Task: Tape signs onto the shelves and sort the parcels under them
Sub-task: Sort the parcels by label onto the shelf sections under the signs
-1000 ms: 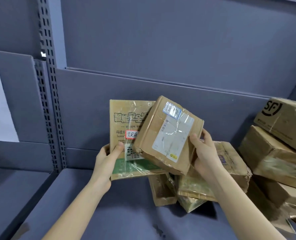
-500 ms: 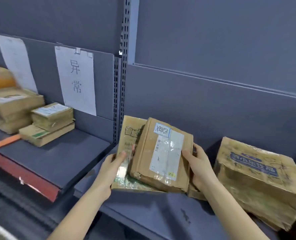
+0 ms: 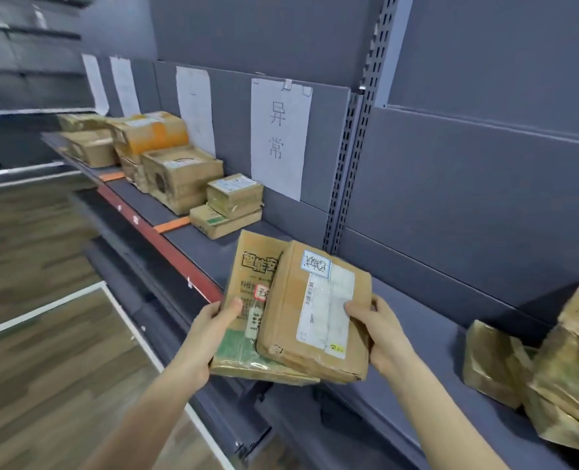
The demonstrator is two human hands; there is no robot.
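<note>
A: You have swung left since half a second ago. The 异常 sign (image 3: 279, 137) that sat near the left edge now hangs mid-view, and the loose pile of parcels (image 3: 559, 368) has slid to the far right. The two parcels in your grip came along, held the same way.

B: Right. Your left hand (image 3: 210, 334) holds the flat printed parcel (image 3: 247, 266) by its left edge, with the thumb laid on the top face and the fingers curled beneath it. Your right hand (image 3: 383, 337) clasps the smaller brown parcel (image 3: 284, 300), thumb pressed on its white shipping label (image 3: 325, 310), fingers wrapped round the right side.

A: The small one lies on top of the flat one and covers its right half. You have both in the air above the front edge of the grey shelf (image 3: 210, 256), just right of the sign and in front of the slotted upright (image 3: 349, 164).

B: Their long axes run away from you toward the back panel. The far ends lean a little right and the faces tip up at you. The blue-bordered sticker (image 3: 316, 264) sits at the small parcel's far end, and the green band (image 3: 234, 351) at the flat one's near end.

A: Under the sign you have a stacked pair of small parcels (image 3: 234, 195). Further left, larger boxes (image 3: 179, 174) stand under more paper sheets (image 3: 195, 106), whose writing is too faint to read.
</note>
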